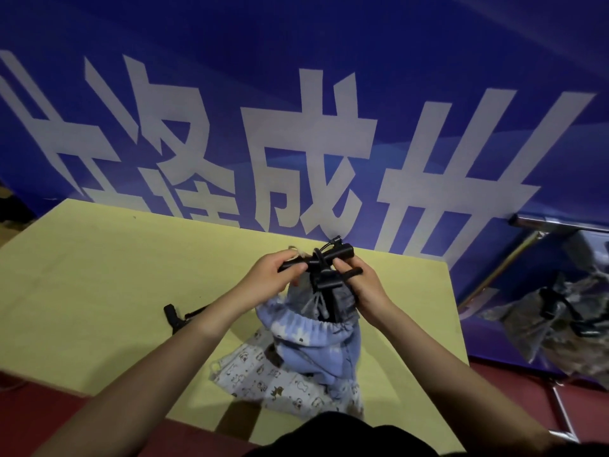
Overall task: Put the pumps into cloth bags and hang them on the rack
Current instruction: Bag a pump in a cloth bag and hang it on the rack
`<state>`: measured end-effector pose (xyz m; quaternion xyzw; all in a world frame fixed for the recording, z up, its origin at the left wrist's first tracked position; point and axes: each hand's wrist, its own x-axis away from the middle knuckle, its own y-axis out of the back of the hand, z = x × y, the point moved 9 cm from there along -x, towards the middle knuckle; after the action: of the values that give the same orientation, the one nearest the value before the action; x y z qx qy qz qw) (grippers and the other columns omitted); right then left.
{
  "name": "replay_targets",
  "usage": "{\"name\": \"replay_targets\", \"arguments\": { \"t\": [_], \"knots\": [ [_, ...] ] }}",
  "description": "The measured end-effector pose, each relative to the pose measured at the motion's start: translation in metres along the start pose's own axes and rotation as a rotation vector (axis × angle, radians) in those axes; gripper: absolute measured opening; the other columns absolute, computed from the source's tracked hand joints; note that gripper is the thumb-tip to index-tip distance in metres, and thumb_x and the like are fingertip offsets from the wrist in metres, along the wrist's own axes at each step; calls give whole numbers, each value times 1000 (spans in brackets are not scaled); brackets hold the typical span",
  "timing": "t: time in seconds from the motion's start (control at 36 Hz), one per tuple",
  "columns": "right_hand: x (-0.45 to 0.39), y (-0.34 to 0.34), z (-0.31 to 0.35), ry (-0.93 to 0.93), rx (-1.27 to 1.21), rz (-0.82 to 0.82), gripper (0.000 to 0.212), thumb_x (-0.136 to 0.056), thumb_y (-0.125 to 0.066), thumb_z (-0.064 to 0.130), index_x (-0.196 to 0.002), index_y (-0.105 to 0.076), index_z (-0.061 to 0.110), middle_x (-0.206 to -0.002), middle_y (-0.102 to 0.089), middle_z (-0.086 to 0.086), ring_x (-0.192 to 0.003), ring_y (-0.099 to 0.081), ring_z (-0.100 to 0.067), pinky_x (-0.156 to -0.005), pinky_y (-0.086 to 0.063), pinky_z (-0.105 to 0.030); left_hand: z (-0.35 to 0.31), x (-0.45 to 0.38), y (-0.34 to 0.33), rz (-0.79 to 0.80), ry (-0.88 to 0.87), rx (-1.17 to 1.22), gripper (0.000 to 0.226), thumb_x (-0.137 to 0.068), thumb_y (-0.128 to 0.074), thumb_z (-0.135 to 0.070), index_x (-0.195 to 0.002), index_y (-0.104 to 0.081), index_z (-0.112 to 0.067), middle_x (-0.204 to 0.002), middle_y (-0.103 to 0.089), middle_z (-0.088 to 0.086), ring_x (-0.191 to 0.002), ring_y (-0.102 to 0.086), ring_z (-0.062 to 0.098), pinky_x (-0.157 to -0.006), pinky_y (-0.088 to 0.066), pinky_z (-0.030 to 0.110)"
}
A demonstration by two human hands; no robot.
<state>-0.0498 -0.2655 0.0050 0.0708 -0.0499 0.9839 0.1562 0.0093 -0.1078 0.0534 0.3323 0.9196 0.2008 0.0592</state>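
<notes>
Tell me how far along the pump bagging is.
Done: on the rack at right, one bag already hangs with black parts showing. In hand: both hands, left hand and right hand, grip a black pump above the mouth of a blue bag; it is not yet inside. Left: another pump and a printed bag lie on the table.

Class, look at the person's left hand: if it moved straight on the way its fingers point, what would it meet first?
The left hand points rightward along the black pump it grips, so it would probably meet the right hand first, though depth is hard to judge.
</notes>
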Motion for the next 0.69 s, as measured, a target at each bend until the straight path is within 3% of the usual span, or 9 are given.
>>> {"name": "replay_targets", "arguments": {
  "t": [0.06,0.11,0.19,0.28,0.36,0.44,0.5,0.61,0.69],
  "knots": [
    [2,6,-12,-5,-4,24,18,-90,-64,12,-108,-65,17,-90,-67,-4,-84,-66,-17,-77,-51,-28,9,-2,3,-25,25,14,17,-91,-59,-37,-104,-69,-32,-88,-67,21,-72,-53,18,-65,-40,35],
    [5,11,-27,-43,83,57,24,-89,-64,6,-110,-62,19,-79,-59,-2,-74,-59,-15,-70,-47,-25,14,-2,8,-78,42,15,12,-95,-57,-28,-99,-67,-33,-80,-67,13,-68,-52,17,-63,-39,33],
    [15,16,-47,-122,335,89,29,-85,-72,21,-111,-60,19,-84,-57,-1,-77,-56,-15,-66,-46,-20,20,-3,14,-158,53,9,18,-98,-55,-20,-94,-63,-35,-58,-60,-10,-52,-48,7,-55,-36,24],
    [27,33,-57,-127,583,-50,36,-79,-76,41,-100,-57,19,-75,-52,3,-65,-47,-13,-61,-36,-30,24,-2,12,-171,74,14,18,-98,-54,-19,-94,-62,-34,-52,-57,-14,-43,-42,1,-50,-33,21],
    [33,45,-60,-159,633,-150,37,-82,-73,44,-76,-51,15,-60,-47,2,-56,-43,-15,-57,-32,-33,27,0,11,-176,82,24,17,-98,-53,-19,-95,-63,-32,-51,-57,-13,-41,-40,2,-48,-31,21],
    [37,36,-69,-301,583,-8,43,-89,-67,37,-58,-52,12,-55,-49,-6,-47,-41,-17,-52,-34,-27,28,1,9,-167,87,35,15,-98,-53,-19,-97,-63,-29,-51,-56,-13,-42,-40,2,-49,-32,21],
    [41,31,-71,-383,467,38,39,-91,-65,30,-59,-58,8,-58,-55,-10,-46,-44,-18,-46,-36,-24,27,1,8,-161,87,40,16,-98,-53,-19,-95,-63,-31,-54,-57,-9,-42,-40,2,-48,-32,19],
    [39,35,-64,-390,187,-68,24,-92,-62,16,-72,-59,3,-69,-58,-18,-47,-51,-16,-46,-43,-21,20,4,7,-146,94,56,16,-98,-54,-17,-95,-64,-29,-63,-58,-2,-44,-43,-1,-48,-32,15],
    [35,41,-46,-348,74,-163,14,-92,-59,12,-83,-60,2,-77,-55,-15,-51,-49,-16,-52,-47,-23,18,7,8,-139,87,77,18,-96,-57,-17,-96,-66,-32,-65,-58,-2,-52,-47,4,-53,-36,21]
  ]
}}
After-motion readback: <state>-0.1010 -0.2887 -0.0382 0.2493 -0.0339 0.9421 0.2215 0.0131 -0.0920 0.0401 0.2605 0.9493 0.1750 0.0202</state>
